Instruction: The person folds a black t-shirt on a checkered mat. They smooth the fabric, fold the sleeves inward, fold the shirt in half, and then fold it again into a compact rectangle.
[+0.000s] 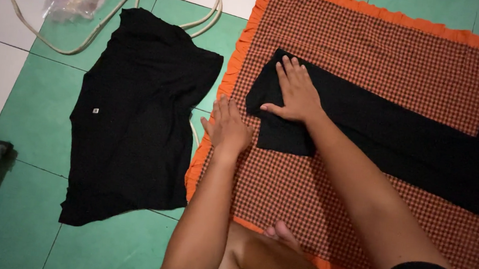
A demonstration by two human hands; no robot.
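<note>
The right hand [296,92] lies flat, fingers spread, pressing the folded black cloth [367,128] on the orange-checked frilled mat [373,54]. The left hand [227,126] rests open-palmed at the mat's edge, gripping nothing. The cloth's far end runs out of view.

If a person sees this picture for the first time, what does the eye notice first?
Probably the orange-frilled checked mat at right, where the right hand presses flat on a folded black cloth. The left hand rests on the mat's edge; a black shirt lies on the green tiles at left.
</note>
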